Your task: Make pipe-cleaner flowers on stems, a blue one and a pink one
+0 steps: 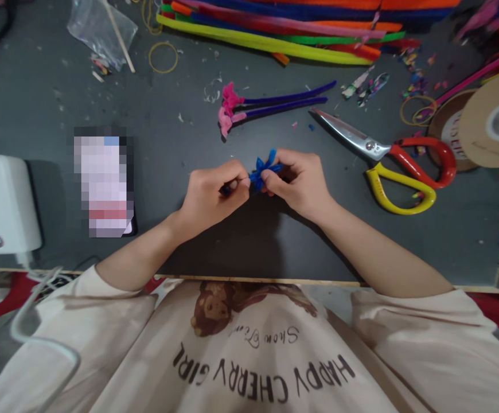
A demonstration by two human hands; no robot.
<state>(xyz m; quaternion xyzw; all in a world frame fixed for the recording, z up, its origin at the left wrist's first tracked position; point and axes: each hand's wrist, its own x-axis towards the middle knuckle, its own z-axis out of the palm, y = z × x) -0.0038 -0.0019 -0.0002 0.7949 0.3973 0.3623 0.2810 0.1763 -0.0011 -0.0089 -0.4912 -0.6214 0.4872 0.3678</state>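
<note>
Between my two hands is a blue pipe-cleaner flower (258, 174) with several looped petals. My left hand (219, 192) is closed, its thumb and forefinger pinching the flower's left end; what else lies inside its curled fingers is hidden. My right hand (299, 180) grips the petals from the right between thumb and fingers. Just beyond my hands lie two finished-looking pipe-cleaner flowers, a bright pink one (232, 98) and a light pink one (225, 119), both on dark purple stems pointing right.
Scissors (376, 150) with red and yellow handles lie to the right, beside ribbon spools (484, 123). Coloured pipe cleaners (275, 40) are bundled at the back. A phone (103, 186) and a white power bank (4, 203) with a cable lie left. A rubber band (163, 57) and scraps are scattered about.
</note>
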